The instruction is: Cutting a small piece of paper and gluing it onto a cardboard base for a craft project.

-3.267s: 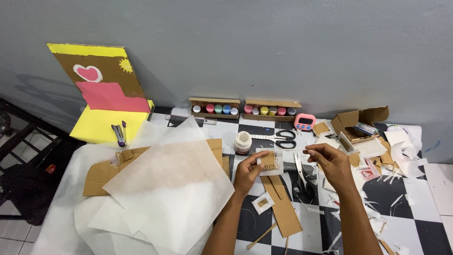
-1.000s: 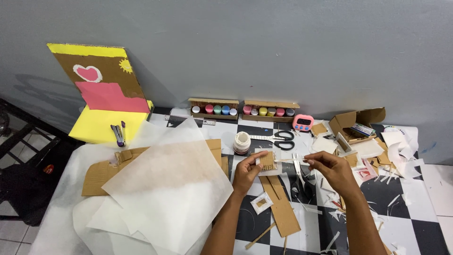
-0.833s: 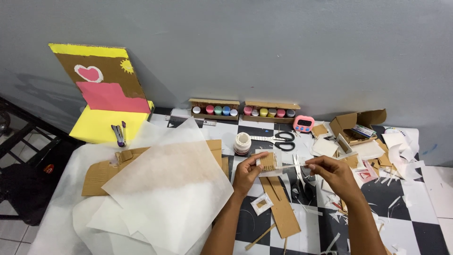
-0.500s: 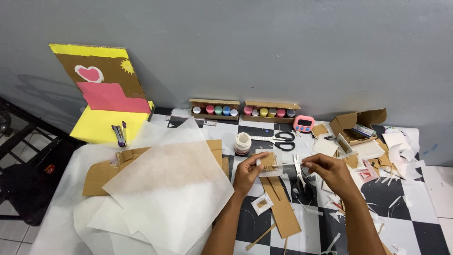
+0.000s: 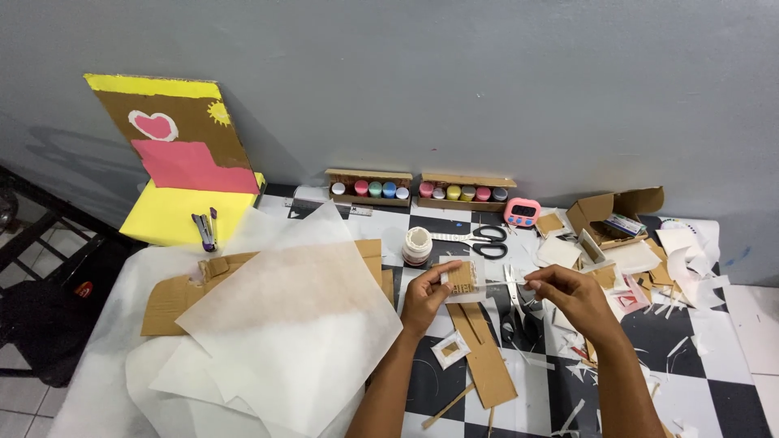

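Observation:
My left hand (image 5: 425,297) pinches a small brown cardboard piece (image 5: 462,277) backed by a square of translucent white paper, held just above the checkered table. My right hand (image 5: 571,295) holds the end of a thin white strip (image 5: 501,283) that reaches across to the cardboard piece. Both hands hover over a long brown cardboard strip (image 5: 485,355) and small scissors (image 5: 513,285) lying on the table.
A glue jar (image 5: 417,246) and black-handled scissors (image 5: 479,238) lie behind the hands. Paint pots (image 5: 370,187) line the wall beside a pink timer (image 5: 522,211). Large white paper sheets (image 5: 292,324) cover cardboard at left. Scraps and an open box (image 5: 617,212) crowd the right. A painted cardboard stand (image 5: 180,154) leans far left.
My right hand has shifted slightly left and right with the thin strip; my left hand keeps the cardboard piece in the same place.

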